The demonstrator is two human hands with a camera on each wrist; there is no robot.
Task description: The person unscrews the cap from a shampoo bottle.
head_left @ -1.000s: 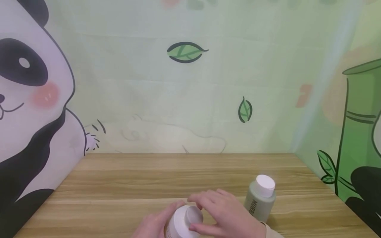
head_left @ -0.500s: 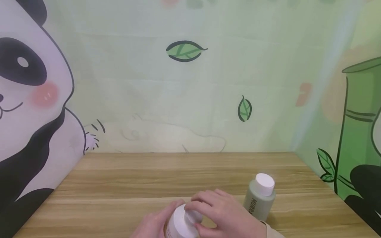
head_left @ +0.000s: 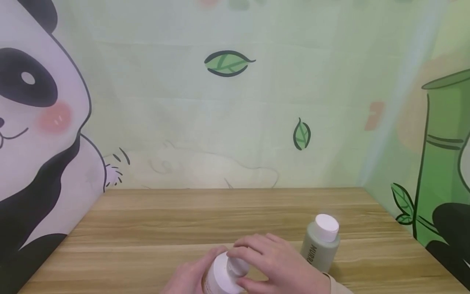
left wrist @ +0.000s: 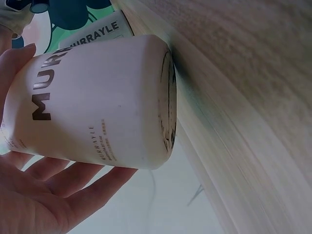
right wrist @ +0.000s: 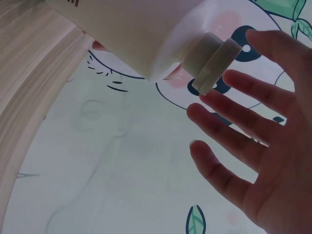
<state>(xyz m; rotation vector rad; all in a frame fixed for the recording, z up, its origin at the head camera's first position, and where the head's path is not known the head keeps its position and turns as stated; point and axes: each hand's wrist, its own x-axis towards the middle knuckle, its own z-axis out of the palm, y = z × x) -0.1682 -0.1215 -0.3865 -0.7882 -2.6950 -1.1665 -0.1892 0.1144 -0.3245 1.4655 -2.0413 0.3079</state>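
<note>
My left hand [left wrist: 53, 195] holds a white bottle [left wrist: 97, 107] round its body, thumb on one side and fingers on the other. The bottle carries dark lettering, and its base is right at the wooden tabletop. On its neck sits a pale round cap [right wrist: 212, 63]. Spread about this cap are the fingers of my right hand [right wrist: 258, 151]; middle and index fingertips come right at its rim, while the thumb tip stands slightly off. In the head view the right hand [head_left: 282, 263] partly covers the cap, and the bottle's lower body falls outside the picture.
A grey-green bottle [head_left: 321, 247] with a white cap stands upright on the wooden table [head_left: 220, 216], just beyond the right hand. Behind the table hangs a printed cloth [head_left: 165, 102] with a panda, leaves and bamboo.
The right fingers, more widely spread over the cap a second ago, have moved closer round it; the thumb has shifted slightly since. The left hand and both bottles stay almost in place.
</note>
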